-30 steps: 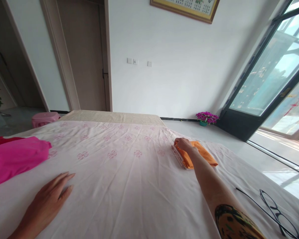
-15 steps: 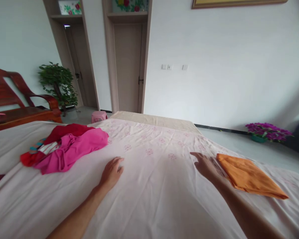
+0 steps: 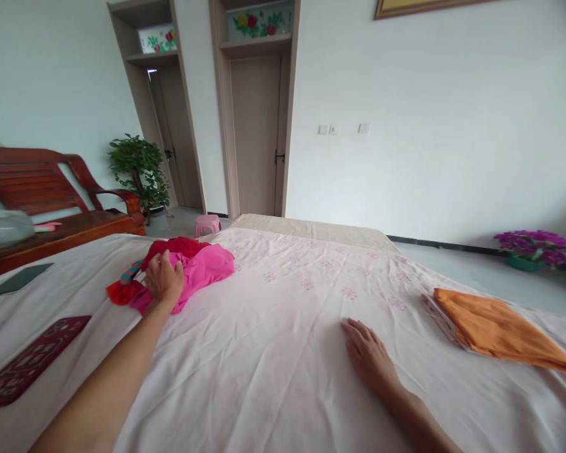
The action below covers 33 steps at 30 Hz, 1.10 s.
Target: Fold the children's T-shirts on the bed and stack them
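On the left side of the bed lies a loose heap of clothes, with a bright pink garment (image 3: 210,264) in front of a red one (image 3: 182,245). A striped blue and orange piece (image 3: 131,271) pokes out at the heap's left. My left hand (image 3: 164,277) is on the heap, its fingers curled into the pink garment; the fingertips are partly hidden in the cloth. Flat on the pale flowered sheet (image 3: 283,352) rests my right hand (image 3: 368,352), fingers stretched and holding nothing. To its right lies a folded orange cloth (image 3: 500,327) over a paler folded piece.
A dark red patterned mat (image 3: 33,362) and a dark flat sheet-like item (image 3: 19,280) lie at the bed's left. Beyond stand a wooden bench (image 3: 38,189), a leafy plant (image 3: 139,167) and a pink stool (image 3: 207,224). Purple flowers (image 3: 540,246) sit on the floor at right.
My left hand has moved left from above the sheet onto the clothes heap and closed on the pink garment. My right hand has moved away from the orange cloth. The view has turned left.
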Available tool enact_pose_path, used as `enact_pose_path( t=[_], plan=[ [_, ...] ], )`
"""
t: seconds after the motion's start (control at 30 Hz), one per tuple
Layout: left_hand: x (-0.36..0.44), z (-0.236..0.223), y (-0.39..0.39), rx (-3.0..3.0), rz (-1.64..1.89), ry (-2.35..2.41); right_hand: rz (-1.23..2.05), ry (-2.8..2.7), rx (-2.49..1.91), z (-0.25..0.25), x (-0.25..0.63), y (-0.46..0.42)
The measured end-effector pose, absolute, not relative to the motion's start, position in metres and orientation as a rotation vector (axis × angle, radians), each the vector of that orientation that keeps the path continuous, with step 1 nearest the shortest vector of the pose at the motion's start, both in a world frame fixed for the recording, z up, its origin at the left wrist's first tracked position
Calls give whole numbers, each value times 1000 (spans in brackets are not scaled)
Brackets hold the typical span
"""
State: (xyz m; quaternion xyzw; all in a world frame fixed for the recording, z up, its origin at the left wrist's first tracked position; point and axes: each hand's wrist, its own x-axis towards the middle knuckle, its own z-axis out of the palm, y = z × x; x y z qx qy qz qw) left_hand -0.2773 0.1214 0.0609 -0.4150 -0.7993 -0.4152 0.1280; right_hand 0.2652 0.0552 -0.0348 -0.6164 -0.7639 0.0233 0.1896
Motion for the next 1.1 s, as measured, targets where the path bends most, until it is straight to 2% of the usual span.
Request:
enact_pose_path(
  t=[0.17,0.3,0.6,0.8,0.9,1.03,1.1],
  plan=[
    [-319,84,136,-1346,-1184,-2488,130,-2132,-1744,-27,264,53],
    [-324,85,136,-1395,-1173,-2535,170,-2100,-1727,-24,264,53],
    [-278,52,116,-1304,-1117,-2575,167,-2113,-1723,-26,266,54],
    [-218,80,115,-1401,-1350,-2408,171,-2110,-1712,-25,266,53],
    [-155,87,104,-1662,-1448,-2259,213,-2090,-1661,-26,269,55],
    [-73,68,74,-2706,-1547,-1889,338,-1990,-1542,-26,275,54],
    [-51,54,62,-2865,-1625,-1909,415,-1901,-1492,-23,277,50]
  ],
)
